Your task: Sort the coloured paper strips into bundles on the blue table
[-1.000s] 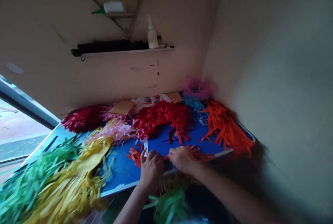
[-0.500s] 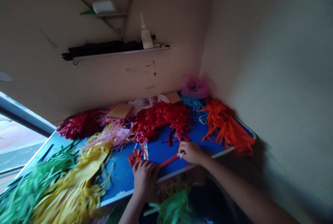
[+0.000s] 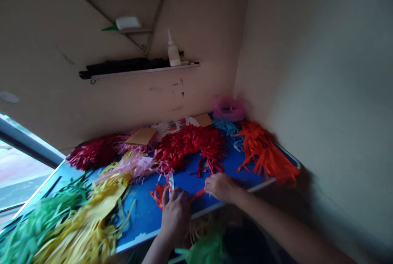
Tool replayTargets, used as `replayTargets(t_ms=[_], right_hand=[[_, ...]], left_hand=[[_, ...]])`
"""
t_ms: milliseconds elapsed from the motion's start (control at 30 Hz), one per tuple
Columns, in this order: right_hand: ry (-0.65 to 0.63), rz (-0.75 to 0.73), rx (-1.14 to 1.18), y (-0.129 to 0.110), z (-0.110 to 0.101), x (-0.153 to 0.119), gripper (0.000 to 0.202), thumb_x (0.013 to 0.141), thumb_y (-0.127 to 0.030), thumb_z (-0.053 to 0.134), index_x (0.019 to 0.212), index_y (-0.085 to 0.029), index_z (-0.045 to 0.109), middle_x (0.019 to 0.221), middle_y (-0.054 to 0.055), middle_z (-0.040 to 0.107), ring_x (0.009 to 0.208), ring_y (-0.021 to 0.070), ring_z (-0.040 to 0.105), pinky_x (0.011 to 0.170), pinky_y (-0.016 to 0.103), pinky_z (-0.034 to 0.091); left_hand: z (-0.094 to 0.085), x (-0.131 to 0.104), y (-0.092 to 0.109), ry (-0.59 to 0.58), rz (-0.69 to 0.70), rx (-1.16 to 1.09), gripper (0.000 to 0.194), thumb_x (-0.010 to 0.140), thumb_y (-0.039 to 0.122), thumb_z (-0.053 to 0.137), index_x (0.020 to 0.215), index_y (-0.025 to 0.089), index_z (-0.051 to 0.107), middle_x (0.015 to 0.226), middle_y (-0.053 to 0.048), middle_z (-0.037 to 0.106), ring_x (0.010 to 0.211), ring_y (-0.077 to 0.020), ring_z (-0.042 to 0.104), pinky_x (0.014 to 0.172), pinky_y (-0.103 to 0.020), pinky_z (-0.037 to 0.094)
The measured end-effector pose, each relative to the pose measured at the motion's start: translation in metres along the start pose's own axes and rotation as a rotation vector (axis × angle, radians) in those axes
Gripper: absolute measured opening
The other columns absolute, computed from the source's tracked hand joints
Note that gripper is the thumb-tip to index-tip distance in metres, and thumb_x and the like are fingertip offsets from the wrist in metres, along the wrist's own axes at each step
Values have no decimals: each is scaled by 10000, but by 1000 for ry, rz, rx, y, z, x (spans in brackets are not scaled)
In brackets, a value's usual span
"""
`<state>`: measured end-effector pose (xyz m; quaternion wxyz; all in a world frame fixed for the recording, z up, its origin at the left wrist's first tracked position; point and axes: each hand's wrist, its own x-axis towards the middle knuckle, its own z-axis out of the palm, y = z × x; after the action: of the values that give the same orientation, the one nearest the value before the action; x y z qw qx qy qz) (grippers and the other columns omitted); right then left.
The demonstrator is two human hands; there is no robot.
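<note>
Flat red-orange papery strip (image 3: 198, 193): lower ctr of frame, runs straight
Right hand (image 3: 221, 187): fingertips tgthr, pinching strip's rt end
Left hand (image 3: 176, 210): bent over its lt end; can't tell from here if gripping
Blue pale-rimmed tabletop (image 3: 143, 210): under both, lower half
Crimson fringed bunch (image 3: 190, 142): ctr, behind hands
Yellow fringed bunch (image 3: 89, 215): lower L

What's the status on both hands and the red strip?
Left hand at red strip, right hand gripping it. Strip spans between them. Red fringe just beyond, not blocking.
</note>
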<state>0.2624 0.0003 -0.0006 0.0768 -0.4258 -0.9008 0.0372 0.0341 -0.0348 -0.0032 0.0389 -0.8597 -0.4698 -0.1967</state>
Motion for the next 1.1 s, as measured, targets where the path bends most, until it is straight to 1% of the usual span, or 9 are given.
replayTargets(t_ms=[133,267,400,500,600,700,767,867,1100], right_hand=[[17,-2,-34,-2,-2,4,149,898,-210,576,840,-184,711,884,55,696,764,173,615,612,256,394],[80,17,-53,-20,-5,6,131,910,-281,590,956,-212,691,964,43,678,793,177,608,627,267,395],[115,-11,-48,-34,3,2,179,964,-190,486,976,-186,665,942,62,668,819,187,579,647,287,385],[140,-7,-7,-24,11,-10,200,958,-153,482,924,-179,677,885,65,673,809,189,566,654,287,380],[180,12,71,-6,18,-23,178,929,-155,549,894,-220,711,919,34,694,814,172,582,675,273,391],[222,39,169,7,22,-31,93,875,-196,664,841,-235,742,943,3,710,829,146,624,705,245,420],[237,49,233,12,23,-32,53,841,-196,711,816,-219,752,897,-4,718,809,127,648,717,220,440],[245,47,312,15,23,-31,52,823,-167,720,818,-206,755,864,-5,723,802,117,668,730,199,460],[232,93,400,13,21,-31,49,806,-203,727,760,-194,739,841,16,718,785,145,672,717,224,458]], left_hand=[[3,6,4,45,-27,1,162,864,201,606,863,302,733,889,-4,734,1041,-249,578,1123,-554,159],[4,5,6,90,-36,14,216,885,172,564,821,314,714,833,11,735,1014,-247,595,1098,-545,189],[5,-5,5,97,16,-31,250,795,181,603,965,330,710,879,-11,732,1036,-284,576,1078,-543,214],[8,-17,0,73,35,-68,439,643,188,649,1058,322,700,916,-43,725,1039,-319,559,1062,-551,222],[14,-28,-8,32,20,-96,448,610,224,659,1046,313,711,903,-59,719,995,-323,564,1027,-541,257],[20,-34,-16,42,17,-183,320,668,259,654,977,295,728,855,-53,715,890,-278,587,937,-472,339],[22,-35,-20,61,5,-230,203,760,252,615,921,291,732,846,-36,717,837,-234,603,881,-417,366],[22,-32,-19,58,-61,-238,211,889,254,526,850,285,731,868,-25,720,830,-202,616,873,-392,363],[16,-27,-13,-3,-163,-228,162,880,321,582,809,256,713,859,-24,705,863,-219,602,869,-399,358]])
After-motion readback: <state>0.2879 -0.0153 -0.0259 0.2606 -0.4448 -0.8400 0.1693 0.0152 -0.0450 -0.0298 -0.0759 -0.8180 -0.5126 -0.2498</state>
